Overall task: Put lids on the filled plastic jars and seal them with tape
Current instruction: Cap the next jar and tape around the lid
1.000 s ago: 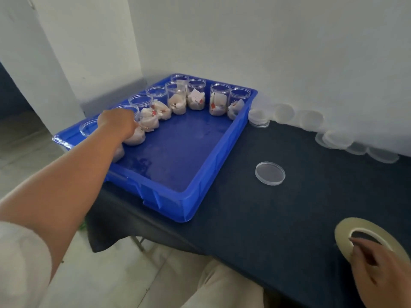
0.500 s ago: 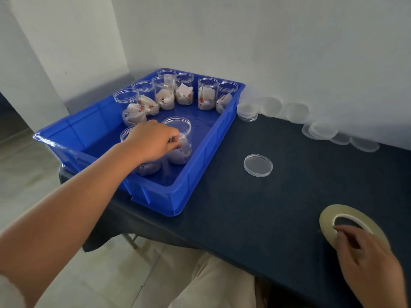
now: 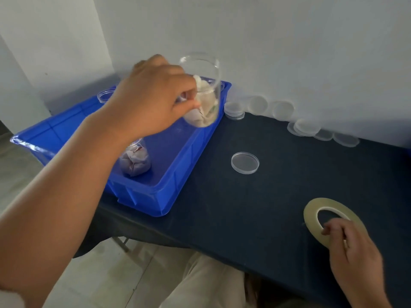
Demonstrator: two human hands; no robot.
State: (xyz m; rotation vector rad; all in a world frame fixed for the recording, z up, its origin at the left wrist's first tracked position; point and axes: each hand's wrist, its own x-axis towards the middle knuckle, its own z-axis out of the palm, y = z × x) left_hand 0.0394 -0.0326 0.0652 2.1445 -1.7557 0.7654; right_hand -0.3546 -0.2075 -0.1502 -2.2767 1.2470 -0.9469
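One filled jar [image 3: 204,103] is being gripped in the left hand [image 3: 151,101] at eleven o'clock; the tape roll [image 3: 311,216] is being pinched by the right hand [image 3: 353,252] at five o'clock.

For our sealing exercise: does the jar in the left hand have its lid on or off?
Off. The jar, gripped by the left hand above the blue crate, shows a bare open rim.
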